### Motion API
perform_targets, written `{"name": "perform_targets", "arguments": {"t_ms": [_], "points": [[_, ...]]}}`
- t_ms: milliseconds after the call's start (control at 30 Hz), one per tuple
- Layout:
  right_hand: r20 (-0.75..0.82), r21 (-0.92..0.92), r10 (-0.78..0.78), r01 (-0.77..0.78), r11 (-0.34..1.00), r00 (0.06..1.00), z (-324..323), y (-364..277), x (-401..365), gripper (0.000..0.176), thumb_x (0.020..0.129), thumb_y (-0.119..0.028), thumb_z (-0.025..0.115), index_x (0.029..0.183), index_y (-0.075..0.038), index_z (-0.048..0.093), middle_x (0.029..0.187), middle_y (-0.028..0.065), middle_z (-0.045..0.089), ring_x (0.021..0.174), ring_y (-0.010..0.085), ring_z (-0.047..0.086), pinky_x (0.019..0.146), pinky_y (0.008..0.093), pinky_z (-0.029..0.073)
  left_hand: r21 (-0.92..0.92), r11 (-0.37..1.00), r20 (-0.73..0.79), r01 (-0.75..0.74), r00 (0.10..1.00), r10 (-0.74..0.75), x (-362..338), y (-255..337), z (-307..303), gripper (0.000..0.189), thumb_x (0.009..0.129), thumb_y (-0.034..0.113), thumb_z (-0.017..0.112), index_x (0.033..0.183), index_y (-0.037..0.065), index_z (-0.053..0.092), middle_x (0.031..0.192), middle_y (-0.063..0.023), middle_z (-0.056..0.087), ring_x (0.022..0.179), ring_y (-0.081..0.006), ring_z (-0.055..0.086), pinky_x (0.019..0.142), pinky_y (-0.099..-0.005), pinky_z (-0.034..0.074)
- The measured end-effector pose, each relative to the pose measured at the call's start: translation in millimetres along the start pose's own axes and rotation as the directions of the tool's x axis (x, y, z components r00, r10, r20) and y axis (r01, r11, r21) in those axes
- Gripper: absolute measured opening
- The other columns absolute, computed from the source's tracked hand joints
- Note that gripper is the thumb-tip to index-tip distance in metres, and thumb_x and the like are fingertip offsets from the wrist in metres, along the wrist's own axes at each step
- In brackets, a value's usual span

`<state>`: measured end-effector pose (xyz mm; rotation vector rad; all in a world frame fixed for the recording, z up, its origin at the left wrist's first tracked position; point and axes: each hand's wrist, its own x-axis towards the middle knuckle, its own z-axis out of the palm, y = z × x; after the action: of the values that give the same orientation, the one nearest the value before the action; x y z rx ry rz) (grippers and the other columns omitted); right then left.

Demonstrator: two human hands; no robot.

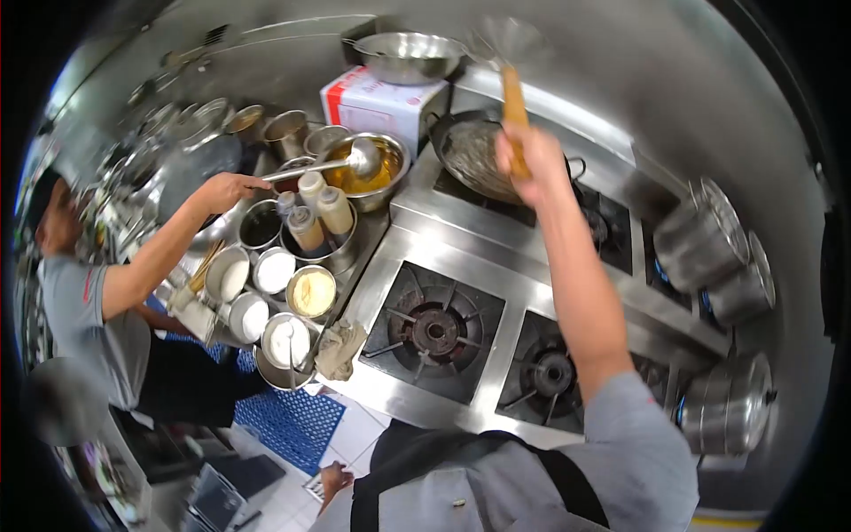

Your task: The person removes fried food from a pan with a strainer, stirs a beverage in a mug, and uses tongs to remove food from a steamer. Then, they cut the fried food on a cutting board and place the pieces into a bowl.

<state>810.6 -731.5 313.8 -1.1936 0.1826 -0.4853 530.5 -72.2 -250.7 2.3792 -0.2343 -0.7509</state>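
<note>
My right hand (534,164) is closed round the wooden handle of a wire strainer (514,89). The strainer's round head points up toward the back wall and is blurred. Just behind my hand sits a dark wok (483,160) on the rear range, with clear, rippling liquid in it. My left hand (335,481) hangs low by my side, above the floor. Nothing shows in it, and its fingers are too small and partly hidden to make out.
A co-worker (97,301) at the left reaches a ladle (362,160) over a bowl of amber liquid (394,182). Squeeze bottles (335,211) and several seasoning tubs (312,293) stand between us. Bare burners (434,330) lie before me; lidded pots (727,403) stand at right.
</note>
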Motion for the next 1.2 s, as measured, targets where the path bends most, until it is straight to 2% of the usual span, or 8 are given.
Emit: {"name": "perform_targets", "arguments": {"t_ms": [300, 433, 567, 667, 867, 933, 1000, 1200], "points": [[0.065, 0.313, 0.286, -0.292, 0.904, 0.956, 98.6, 22.0, 288.9, 0.018, 0.097, 0.001, 0.049, 0.108, 0.011, 0.040, 0.096, 0.0198, 0.052, 0.064, 0.0179, 0.054, 0.053, 0.0236, 0.054, -0.795, 0.493, 0.049, 0.353, 0.848, -0.528, 98.7, 115.4, -96.4, 0.034, 0.097, 0.026, 0.050, 0.105, -0.002, 0.067, 0.073, -0.0163, 0.069, 0.056, -0.0215, 0.064, 0.055, -0.0329, 0.055], [0.161, 0.575, 0.150, -0.216, 0.789, 0.975, 104.3, 85.5, 380.7, 0.012, 0.095, -0.002, 0.054, 0.098, 0.006, 0.047, 0.091, 0.0174, 0.052, 0.080, 0.0277, 0.058, 0.064, 0.0387, 0.059, -0.580, 0.762, -0.084, 0.288, 0.910, -0.407, 114.6, 110.3, -140.8, 0.035, 0.096, 0.022, 0.050, 0.116, -0.004, 0.063, 0.085, -0.0183, 0.069, 0.069, -0.0229, 0.064, 0.058, -0.0327, 0.050], [-0.022, 0.417, -0.096, 0.096, 0.904, 0.995, 126.7, 106.1, 216.3, 0.040, 0.105, -0.035, 0.051, 0.120, 0.002, 0.048, 0.100, 0.0240, 0.060, 0.075, 0.0342, 0.066, 0.070, 0.0463, 0.061, 0.700, 0.657, -0.349, -0.280, 0.668, 0.657, 315.3, 274.6, -642.7, 0.053, 0.088, -0.001, 0.043, 0.140, -0.003, 0.051, 0.136, -0.0226, 0.060, 0.123, -0.0332, 0.060, 0.102, -0.0424, 0.048], [0.035, 0.390, 0.040, -0.051, 0.919, 0.999, 104.3, 184.6, 60.8, 0.052, 0.105, -0.046, 0.048, 0.115, 0.004, 0.055, 0.082, 0.0114, 0.062, 0.066, 0.0231, 0.060, 0.064, 0.0345, 0.049, 0.705, 0.703, -0.451, -0.089, 0.709, 0.542, 379.2, 298.9, -714.1, 0.049, 0.092, 0.008, 0.043, 0.140, -0.001, 0.050, 0.125, -0.0197, 0.061, 0.111, -0.0309, 0.061, 0.090, -0.0413, 0.049], [-0.051, -0.022, 0.594, -0.596, 0.803, 0.803, 6.8, 246.5, -304.1, 0.045, 0.106, -0.037, 0.050, 0.106, 0.005, 0.066, 0.052, 0.0014, 0.049, 0.037, 0.0082, 0.039, 0.037, 0.0263, 0.029, 0.051, 0.928, -0.445, -0.368, 0.824, 0.351, 298.0, 203.7, -371.3, 0.046, 0.099, 0.026, 0.043, 0.139, 0.003, 0.048, 0.103, -0.0137, 0.064, 0.087, -0.0261, 0.064, 0.066, -0.0392, 0.051], [-0.147, -0.121, 0.694, -0.710, 0.694, 0.704, -18.8, 222.1, -377.6, 0.044, 0.107, -0.036, 0.049, 0.107, 0.005, 0.066, 0.053, 0.0011, 0.050, 0.040, 0.0076, 0.041, 0.039, 0.0248, 0.031, -0.289, 0.951, 0.121, 0.113, 0.989, -0.081, 214.5, 98.9, -114.8, 0.046, 0.102, 0.032, 0.043, 0.138, 0.004, 0.048, 0.096, -0.0118, 0.065, 0.079, -0.0246, 0.065, 0.057, -0.0385, 0.052], [-0.185, -0.140, 0.683, -0.707, 0.693, 0.706, -39.7, 216.2, -426.5, 0.044, 0.106, -0.037, 0.050, 0.106, 0.003, 0.068, 0.055, 0.0008, 0.051, 0.041, 0.0071, 0.041, 0.039, 0.0247, 0.031, -0.159, 0.725, 0.688, 0.670, 0.602, -0.405, 180.8, 31.2, 46.4, 0.047, 0.104, 0.037, 0.043, 0.138, 0.005, 0.047, 0.088, -0.0098, 0.067, 0.071, -0.0230, 0.066, 0.049, -0.0377, 0.052], [-0.312, -0.183, 0.519, -0.586, 0.789, 0.796, -73.9, 159.7, -511.8, 0.040, 0.105, -0.038, 0.052, 0.106, -0.002, 0.071, 0.059, -0.0003, 0.052, 0.045, 0.0062, 0.044, 0.044, 0.0231, 0.035, -0.784, 0.463, 0.525, 0.414, 0.840, 0.136, 97.4, 266.0, 131.0, 0.022, 0.099, 0.037, 0.059, 0.106, 0.017, 0.065, 0.081, -0.0018, 0.063, 0.073, -0.0150, 0.060, 0.059, -0.0261, 0.048]]}}
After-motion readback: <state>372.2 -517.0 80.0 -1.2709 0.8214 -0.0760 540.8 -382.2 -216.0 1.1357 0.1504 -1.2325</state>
